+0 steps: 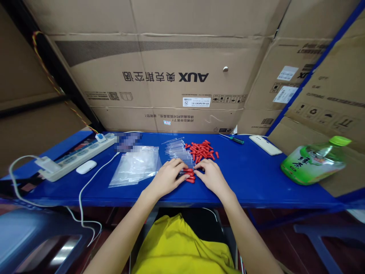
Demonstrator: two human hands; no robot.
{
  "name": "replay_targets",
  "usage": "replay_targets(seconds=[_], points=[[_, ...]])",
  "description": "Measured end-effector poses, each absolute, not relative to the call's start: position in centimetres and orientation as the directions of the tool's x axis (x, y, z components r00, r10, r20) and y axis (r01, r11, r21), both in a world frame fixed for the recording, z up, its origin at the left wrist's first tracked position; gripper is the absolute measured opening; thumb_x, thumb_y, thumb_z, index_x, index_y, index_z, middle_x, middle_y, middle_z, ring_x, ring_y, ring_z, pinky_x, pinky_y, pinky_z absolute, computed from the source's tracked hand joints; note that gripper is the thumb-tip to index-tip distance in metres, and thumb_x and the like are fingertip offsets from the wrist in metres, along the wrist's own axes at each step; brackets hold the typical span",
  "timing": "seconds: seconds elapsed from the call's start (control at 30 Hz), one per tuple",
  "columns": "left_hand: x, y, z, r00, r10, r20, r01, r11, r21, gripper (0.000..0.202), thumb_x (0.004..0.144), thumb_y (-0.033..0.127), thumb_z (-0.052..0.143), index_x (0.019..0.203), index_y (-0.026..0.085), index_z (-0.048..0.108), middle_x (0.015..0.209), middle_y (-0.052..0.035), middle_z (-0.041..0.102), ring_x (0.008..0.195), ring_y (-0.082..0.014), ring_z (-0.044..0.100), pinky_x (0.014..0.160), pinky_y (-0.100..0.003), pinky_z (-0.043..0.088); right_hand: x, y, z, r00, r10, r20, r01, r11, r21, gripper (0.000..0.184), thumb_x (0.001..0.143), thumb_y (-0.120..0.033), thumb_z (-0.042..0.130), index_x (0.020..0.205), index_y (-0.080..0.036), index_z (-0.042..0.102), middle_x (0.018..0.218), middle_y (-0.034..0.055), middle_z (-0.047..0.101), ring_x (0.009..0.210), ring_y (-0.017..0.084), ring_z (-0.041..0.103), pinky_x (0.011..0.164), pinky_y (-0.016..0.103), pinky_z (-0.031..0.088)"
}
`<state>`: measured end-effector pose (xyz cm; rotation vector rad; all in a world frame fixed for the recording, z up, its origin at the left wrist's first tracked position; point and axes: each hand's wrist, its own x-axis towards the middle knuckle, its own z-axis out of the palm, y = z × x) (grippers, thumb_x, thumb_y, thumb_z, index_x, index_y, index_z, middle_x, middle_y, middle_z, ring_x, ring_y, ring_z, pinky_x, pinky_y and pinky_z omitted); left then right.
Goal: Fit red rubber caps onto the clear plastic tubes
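Over a small group of glass droppers with red rubber bulbs (190, 180), my left hand (169, 177) is curled, its thumb and fingers closed around some of them. Its palm hides their glass ends. My right hand (212, 176) is just to the right, thumb and fingertips drawn together close to the bulbs; what is between them is too small to make out. Just beyond my hands lies a row of thin clear glass tubes (178, 150). To its right is a loose pile of red rubber bulbs (201, 150).
Clear plastic bags (135, 165) lie left of my hands on the blue table (251, 182). Further left are a power strip (81, 156), a white case (86, 166) and a white cable. A screwdriver (235, 139), a white box-like object (265, 145) and a green bottle (310, 163) are right.
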<state>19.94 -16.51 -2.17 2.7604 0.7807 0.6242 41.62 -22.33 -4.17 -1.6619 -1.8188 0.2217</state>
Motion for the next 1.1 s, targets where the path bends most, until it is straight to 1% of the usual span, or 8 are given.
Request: replay_targets(seconds=[0.27, 0.43, 0.5, 0.57, 0.7, 0.8, 0.9, 1.1], points=[[20.0, -16.5, -2.3, 0.774, 0.532, 0.343, 0.457, -0.845, 0.279, 0.025, 0.107, 0.044, 0.054, 0.116, 0.023, 0.065, 0.115, -0.0066, 0.066, 0.110, -0.0258, 0.060, 0.098, -0.042, 0.049, 41.9, -22.6, -4.7, -0.027, 0.893, 0.449, 0.874, 0.239, -0.423, 0.008, 0.098, -0.018, 0.064, 0.096, -0.023, 0.071, 0.110, 0.0093, 0.064, 0.106, 0.027, 0.064, 0.092, 0.041, 0.055], [20.1, -16.7, -2.1, 0.764, 0.539, 0.356, 0.461, -0.841, 0.283, 0.021, 0.106, 0.042, 0.057, 0.113, 0.023, 0.064, 0.114, -0.0065, 0.064, 0.108, -0.0253, 0.060, 0.096, -0.040, 0.049, 41.9, -22.7, -4.2, 0.006, 0.879, 0.476, 0.871, 0.229, -0.434, 0.009, 0.100, -0.023, 0.060, 0.097, -0.024, 0.068, 0.110, 0.0097, 0.065, 0.107, 0.027, 0.065, 0.091, 0.040, 0.054], [20.1, -16.7, -2.0, 0.764, 0.539, 0.355, 0.462, -0.841, 0.282, 0.019, 0.105, 0.041, 0.057, 0.111, 0.023, 0.063, 0.113, -0.0062, 0.064, 0.108, -0.0253, 0.060, 0.095, -0.040, 0.049, 41.9, -22.7, -4.0, 0.037, 0.878, 0.477, 0.847, 0.226, -0.481, 0.009, 0.101, -0.024, 0.059, 0.096, -0.024, 0.067, 0.105, 0.0089, 0.069, 0.102, 0.027, 0.066, 0.089, 0.039, 0.054], [20.1, -16.7, -2.0, 0.768, 0.537, 0.349, 0.459, -0.841, 0.286, 0.019, 0.105, 0.040, 0.058, 0.110, 0.023, 0.063, 0.111, -0.0060, 0.064, 0.107, -0.0254, 0.060, 0.095, -0.039, 0.050, 42.0, -22.5, -3.8, 0.077, 0.884, 0.461, 0.772, 0.240, -0.588, 0.010, 0.101, -0.028, 0.058, 0.096, -0.024, 0.066, 0.097, 0.0069, 0.072, 0.092, 0.025, 0.068, 0.084, 0.037, 0.054], [20.1, -16.6, -2.1, 0.774, 0.533, 0.342, 0.452, -0.843, 0.291, 0.019, 0.105, 0.040, 0.057, 0.111, 0.023, 0.064, 0.110, -0.0062, 0.065, 0.109, -0.0255, 0.062, 0.097, -0.039, 0.050, 43.0, -22.5, -3.1, 0.228, 0.887, 0.402, 0.487, 0.254, -0.836, 0.015, 0.097, -0.037, 0.062, 0.097, -0.023, 0.066, 0.091, 0.0055, 0.075, 0.078, 0.022, 0.071, 0.072, 0.032, 0.055], [20.1, -16.5, -2.2, 0.772, 0.538, 0.339, 0.461, -0.841, 0.284, 0.020, 0.105, 0.039, 0.057, 0.112, 0.023, 0.065, 0.111, -0.0067, 0.066, 0.110, -0.0257, 0.062, 0.098, -0.040, 0.050, 44.0, -22.8, -2.4, 0.300, 0.878, 0.373, 0.379, 0.249, -0.891, 0.021, 0.093, -0.042, 0.067, 0.097, -0.021, 0.065, 0.087, 0.0053, 0.074, 0.073, 0.020, 0.070, 0.068, 0.031, 0.055], [20.1, -16.5, -2.3, 0.768, 0.548, 0.332, 0.475, -0.834, 0.279, 0.020, 0.105, 0.040, 0.058, 0.112, 0.023, 0.065, 0.112, -0.0064, 0.067, 0.110, -0.0261, 0.062, 0.099, -0.041, 0.050, 44.8, -23.4, -1.6, 0.253, 0.880, 0.402, 0.450, 0.261, -0.854, 0.021, 0.092, -0.042, 0.067, 0.095, -0.021, 0.067, 0.086, 0.0052, 0.074, 0.073, 0.020, 0.068, 0.067, 0.030, 0.053], [20.2, -16.6, -2.2, 0.761, 0.559, 0.330, 0.492, -0.828, 0.268, 0.021, 0.105, 0.042, 0.057, 0.111, 0.024, 0.064, 0.113, -0.0058, 0.066, 0.111, -0.0261, 0.061, 0.099, -0.042, 0.048, 45.1, -24.0, -1.0, 0.200, 0.891, 0.408, 0.592, 0.222, -0.775, 0.013, 0.090, -0.034, 0.062, 0.090, -0.022, 0.067, 0.079, 0.0041, 0.071, 0.071, 0.019, 0.065, 0.061, 0.029, 0.048]])
